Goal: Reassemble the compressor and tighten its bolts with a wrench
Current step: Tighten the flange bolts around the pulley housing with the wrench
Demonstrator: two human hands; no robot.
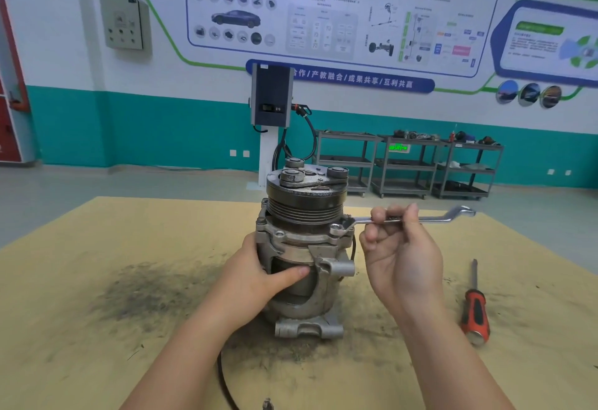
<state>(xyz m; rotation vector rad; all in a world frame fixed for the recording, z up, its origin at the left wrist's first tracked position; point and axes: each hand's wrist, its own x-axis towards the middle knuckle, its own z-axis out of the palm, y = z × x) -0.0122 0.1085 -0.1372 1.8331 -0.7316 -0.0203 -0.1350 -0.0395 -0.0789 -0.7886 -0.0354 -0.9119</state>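
Observation:
A grey metal compressor [304,241] stands upright on the table [97,247], its black grooved pulley [305,202] on top. My left hand [255,277] grips the compressor body from the left, thumb pressed across its front. My right hand [401,247] holds the shaft of a silver ring wrench [430,217] that lies level. The wrench's left end sits on a bolt at the flange on the compressor's right side [344,225].
An orange-and-black screwdriver [474,306] lies on the table to the right. A black cable [223,377] runs from the compressor toward the front edge. Dark grime marks the tabletop on the left. Grey shelving carts [407,163] and a charging post [271,99] stand behind.

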